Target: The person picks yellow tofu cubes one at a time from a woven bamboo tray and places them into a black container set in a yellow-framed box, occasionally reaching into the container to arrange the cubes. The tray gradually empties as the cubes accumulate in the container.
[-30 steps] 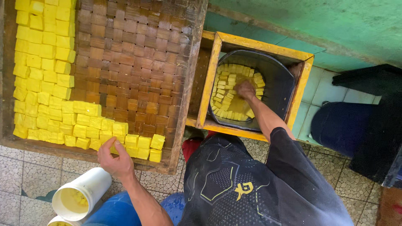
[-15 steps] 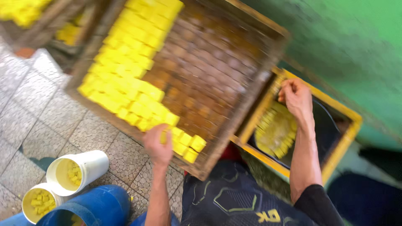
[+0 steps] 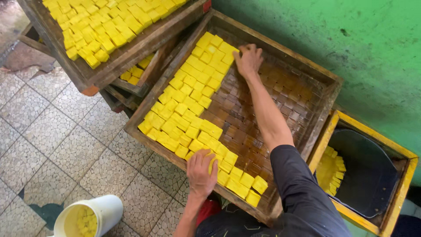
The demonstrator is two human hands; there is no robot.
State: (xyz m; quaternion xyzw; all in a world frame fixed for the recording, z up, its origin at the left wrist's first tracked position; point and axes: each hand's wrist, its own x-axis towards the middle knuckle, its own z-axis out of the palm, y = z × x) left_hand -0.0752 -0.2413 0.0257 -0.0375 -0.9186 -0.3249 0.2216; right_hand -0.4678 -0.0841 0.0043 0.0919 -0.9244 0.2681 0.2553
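Stretching the right arm far forward, right hand (image 3: 248, 59) lying palm down with fingers bent; keeping the left hand (image 3: 201, 172) close in, fingers curled downward.

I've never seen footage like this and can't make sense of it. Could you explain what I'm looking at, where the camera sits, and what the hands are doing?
There is no machine here. A person wears a camera on the head, so the one picture looks down at their own two bare hands.

Below them is a wooden tray with a dark slatted bottom, partly covered with rows of small yellow cubes. The left hand rests flat on cubes at the near edge. The right hand reaches to the far end and touches the cubes there. Neither hand clearly lifts anything.

Around it: a second tray full of yellow cubes at upper left, a yellow-framed box holding a dark tub with more cubes at right, and a white bucket with cubes on the tiled floor. A green wall stands behind.
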